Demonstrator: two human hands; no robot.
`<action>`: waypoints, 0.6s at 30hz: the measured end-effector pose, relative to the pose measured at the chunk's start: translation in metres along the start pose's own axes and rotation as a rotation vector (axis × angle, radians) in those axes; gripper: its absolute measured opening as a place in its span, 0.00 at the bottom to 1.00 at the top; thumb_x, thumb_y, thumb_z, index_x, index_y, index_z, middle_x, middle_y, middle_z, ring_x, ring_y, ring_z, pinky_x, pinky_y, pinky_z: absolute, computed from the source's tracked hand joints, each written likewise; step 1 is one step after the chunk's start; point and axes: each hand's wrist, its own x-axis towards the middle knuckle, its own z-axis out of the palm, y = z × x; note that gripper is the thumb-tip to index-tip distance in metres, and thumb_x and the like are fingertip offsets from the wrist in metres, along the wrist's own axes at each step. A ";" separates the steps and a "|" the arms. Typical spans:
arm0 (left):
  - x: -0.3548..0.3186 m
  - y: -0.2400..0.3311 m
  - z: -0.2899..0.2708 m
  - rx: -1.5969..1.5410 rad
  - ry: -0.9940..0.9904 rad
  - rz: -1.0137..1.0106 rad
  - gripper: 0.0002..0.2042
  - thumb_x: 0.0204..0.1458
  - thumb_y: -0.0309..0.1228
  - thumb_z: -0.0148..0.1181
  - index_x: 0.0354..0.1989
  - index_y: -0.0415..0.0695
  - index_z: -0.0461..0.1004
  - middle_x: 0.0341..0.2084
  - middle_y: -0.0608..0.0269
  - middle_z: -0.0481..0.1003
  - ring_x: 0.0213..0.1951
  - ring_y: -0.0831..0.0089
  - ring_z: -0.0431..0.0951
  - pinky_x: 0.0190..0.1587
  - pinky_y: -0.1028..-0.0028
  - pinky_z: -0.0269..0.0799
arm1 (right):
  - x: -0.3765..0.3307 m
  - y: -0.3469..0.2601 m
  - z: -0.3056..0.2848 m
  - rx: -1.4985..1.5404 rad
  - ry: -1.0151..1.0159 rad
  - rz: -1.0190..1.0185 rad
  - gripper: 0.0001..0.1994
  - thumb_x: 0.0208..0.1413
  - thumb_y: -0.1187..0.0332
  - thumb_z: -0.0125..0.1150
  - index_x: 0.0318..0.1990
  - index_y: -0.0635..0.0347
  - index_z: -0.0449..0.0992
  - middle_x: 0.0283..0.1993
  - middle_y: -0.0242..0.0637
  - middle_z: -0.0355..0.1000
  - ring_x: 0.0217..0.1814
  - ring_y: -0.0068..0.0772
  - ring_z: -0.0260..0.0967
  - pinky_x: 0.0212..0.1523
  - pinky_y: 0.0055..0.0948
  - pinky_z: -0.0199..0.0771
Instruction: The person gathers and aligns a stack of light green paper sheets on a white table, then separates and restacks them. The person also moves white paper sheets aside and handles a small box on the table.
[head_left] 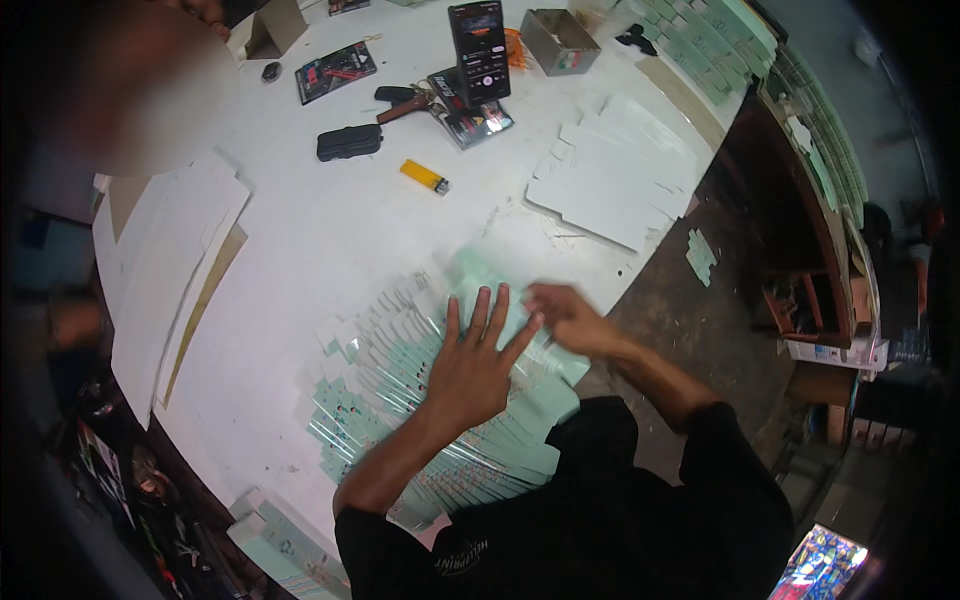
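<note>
Pale green printed carton blanks lie fanned out in an overlapping spread at the table's near edge, in front of my body. My left hand rests on them palm down, its fingers spread and pointing away from me. Just right of its fingertips is my right hand, slightly blurred, with curled fingers by the right side of the spread. What those fingers hold, if anything, is not clear. Beyond my left fingertips, the far end of a green blank is smeared by motion.
White card stacks lie left and right. Farther back are a yellow lighter, a black pouch, keys, an upright phone and a metal tin. Another person is at the far left. A loose blank lies on the floor.
</note>
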 end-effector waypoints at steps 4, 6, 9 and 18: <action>-0.002 -0.008 0.015 -0.010 -0.141 0.047 0.48 0.47 0.39 0.72 0.78 0.40 0.57 0.78 0.41 0.53 0.80 0.45 0.49 0.80 0.43 0.39 | 0.007 -0.025 0.014 -0.611 0.017 0.088 0.08 0.60 0.76 0.57 0.45 0.68 0.77 0.41 0.63 0.77 0.43 0.49 0.78 0.44 0.43 0.77; -0.008 -0.009 0.015 -0.086 -0.180 0.045 0.49 0.48 0.46 0.73 0.77 0.39 0.57 0.78 0.42 0.53 0.80 0.45 0.49 0.80 0.43 0.38 | 0.011 -0.039 -0.022 -0.702 0.258 0.077 0.10 0.62 0.70 0.63 0.48 0.65 0.80 0.47 0.62 0.78 0.45 0.55 0.79 0.42 0.48 0.79; -0.007 -0.007 0.002 -0.183 -0.139 0.039 0.48 0.53 0.57 0.68 0.76 0.38 0.60 0.77 0.43 0.56 0.80 0.47 0.51 0.80 0.44 0.39 | 0.022 -0.016 -0.093 -1.315 0.520 -0.477 0.23 0.64 0.67 0.65 0.65 0.62 0.72 0.57 0.60 0.77 0.51 0.57 0.81 0.46 0.48 0.82; -0.005 -0.002 0.034 -0.098 0.031 -0.031 0.29 0.66 0.49 0.57 0.67 0.41 0.74 0.68 0.41 0.70 0.73 0.46 0.64 0.77 0.46 0.49 | 0.022 -0.018 -0.037 -1.329 0.369 -0.622 0.22 0.64 0.66 0.66 0.62 0.64 0.75 0.43 0.48 0.72 0.35 0.57 0.75 0.39 0.48 0.76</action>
